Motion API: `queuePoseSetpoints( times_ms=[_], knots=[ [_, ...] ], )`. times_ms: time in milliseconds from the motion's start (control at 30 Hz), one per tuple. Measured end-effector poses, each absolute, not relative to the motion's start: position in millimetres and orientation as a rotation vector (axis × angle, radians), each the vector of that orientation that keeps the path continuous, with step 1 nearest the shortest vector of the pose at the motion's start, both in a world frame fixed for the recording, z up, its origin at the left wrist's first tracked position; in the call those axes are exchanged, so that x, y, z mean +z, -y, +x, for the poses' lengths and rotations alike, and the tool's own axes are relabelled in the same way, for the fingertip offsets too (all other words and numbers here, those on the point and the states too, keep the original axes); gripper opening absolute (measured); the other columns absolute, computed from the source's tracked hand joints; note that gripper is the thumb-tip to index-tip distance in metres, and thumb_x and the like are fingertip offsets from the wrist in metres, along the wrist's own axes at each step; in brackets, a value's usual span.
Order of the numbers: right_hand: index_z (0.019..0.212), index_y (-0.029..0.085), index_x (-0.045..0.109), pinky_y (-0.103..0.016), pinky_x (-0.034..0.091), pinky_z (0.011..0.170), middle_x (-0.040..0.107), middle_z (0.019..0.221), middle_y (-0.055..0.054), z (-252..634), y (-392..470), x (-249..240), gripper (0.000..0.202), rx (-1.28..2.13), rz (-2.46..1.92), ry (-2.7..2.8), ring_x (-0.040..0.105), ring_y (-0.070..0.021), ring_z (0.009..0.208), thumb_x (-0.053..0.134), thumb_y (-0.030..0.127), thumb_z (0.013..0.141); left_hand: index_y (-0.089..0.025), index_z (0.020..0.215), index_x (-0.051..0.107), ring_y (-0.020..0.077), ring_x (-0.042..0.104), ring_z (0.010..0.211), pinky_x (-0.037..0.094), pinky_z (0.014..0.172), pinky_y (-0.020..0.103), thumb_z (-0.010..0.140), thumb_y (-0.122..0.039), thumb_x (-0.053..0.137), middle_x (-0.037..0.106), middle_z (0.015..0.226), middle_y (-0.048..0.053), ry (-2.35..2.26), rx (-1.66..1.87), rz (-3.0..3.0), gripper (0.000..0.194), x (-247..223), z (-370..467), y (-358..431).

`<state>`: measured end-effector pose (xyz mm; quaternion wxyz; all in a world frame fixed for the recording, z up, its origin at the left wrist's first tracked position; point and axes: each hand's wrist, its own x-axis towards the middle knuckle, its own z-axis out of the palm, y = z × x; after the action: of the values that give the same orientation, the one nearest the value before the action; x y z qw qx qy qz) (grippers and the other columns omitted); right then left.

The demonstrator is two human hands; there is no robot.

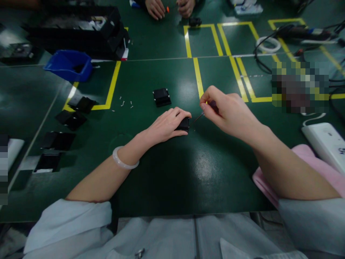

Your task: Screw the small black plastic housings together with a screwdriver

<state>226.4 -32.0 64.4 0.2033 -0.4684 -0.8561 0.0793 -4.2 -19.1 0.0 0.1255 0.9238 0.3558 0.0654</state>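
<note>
My left hand (170,124) is closed round a small black rectangular part (183,124), holding it against the green table. Only the part's right end shows past my fingers. In my right hand (229,111) is a small screwdriver (199,117), pinched between thumb and fingers. Its thin metal shaft slants down to the left, the tip just right of the black part. Most of the handle is hidden in my palm. A similar black part (161,96) lies a little beyond my left hand. Several tiny screws (123,103) are scattered to its left.
Several black pieces (58,141) lie in a row at left. A blue bin (70,66) and black trays (115,39) stand behind. A pink cloth (261,183) and white power strip (323,142) lie at right. Across the table are another person's hands (156,8).
</note>
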Motion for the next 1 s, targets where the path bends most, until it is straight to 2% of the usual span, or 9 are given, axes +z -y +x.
queuePoseSetpoints(
  times_ms=[300, 500, 733, 867, 1000],
  knots=[
    [0.107, 0.018, 0.057, -0.028, 0.035, 0.06, 0.062, 0.072, -0.001, 223.8, 35.5, 68.0, 0.019, 0.246, -1.298, 2.431, 0.058, -0.016, 0.061, 0.043, 0.028, 0.098, -0.018, 0.136, 0.043, 0.0276, 0.058, 0.115, 0.052, 0.092, 0.039, 0.096, -0.039, 0.064, 0.051, 0.134, 0.015, -1.097, 0.052, 2.702, 0.05, 11.9, 0.1, 17.9],
    [0.108, 0.018, 0.055, -0.027, 0.034, 0.06, 0.059, 0.072, 0.0, 226.0, 37.3, 68.1, 0.017, 0.257, -1.217, 2.456, 0.054, -0.0139, 0.06, 0.043, 0.025, 0.098, -0.021, 0.137, 0.043, 0.028, 0.056, 0.118, 0.054, 0.085, 0.037, 0.096, -0.045, 0.063, 0.052, 0.134, 0.013, -1.157, 0.011, 2.67, 0.052, 16.0, 4.1, 17.8],
    [0.103, 0.018, 0.057, -0.028, 0.034, 0.061, 0.061, 0.071, 0.0, 230.2, 31.8, 64.3, 0.015, 0.27, -1.232, 2.382, 0.058, -0.0144, 0.061, 0.046, 0.026, 0.097, -0.021, 0.129, 0.049, 0.0267, 0.059, 0.11, 0.049, 0.071, 0.03, 0.093, -0.055, 0.065, 0.057, 0.127, 0.012, -1.198, 0.023, 2.767, 0.052, 13.9, 9.3, 14.3],
    [0.097, 0.02, 0.058, -0.028, 0.036, 0.061, 0.063, 0.069, 0.0, 232.0, 29.2, 61.6, 0.017, 0.304, -1.264, 2.335, 0.058, -0.0144, 0.06, 0.05, 0.034, 0.098, -0.022, 0.126, 0.053, 0.0241, 0.061, 0.106, 0.046, 0.07, 0.029, 0.097, -0.054, 0.061, 0.06, 0.122, 0.01, -1.189, 0.078, 2.786, 0.044, 11.1, 10.1, 12.7],
    [0.106, 0.018, 0.058, -0.027, 0.039, 0.063, 0.067, 0.077, -0.002, 234.0, 27.6, 59.5, 0.017, 0.375, -1.195, 2.327, 0.062, -0.0151, 0.065, 0.049, 0.03, 0.097, -0.022, 0.125, 0.055, 0.0229, 0.061, 0.105, 0.045, 0.068, 0.028, 0.098, -0.053, 0.058, 0.06, 0.121, 0.009, -1.194, 0.11, 2.776, 0.041, 10.9, 10.5, 13.5]
  ],
)
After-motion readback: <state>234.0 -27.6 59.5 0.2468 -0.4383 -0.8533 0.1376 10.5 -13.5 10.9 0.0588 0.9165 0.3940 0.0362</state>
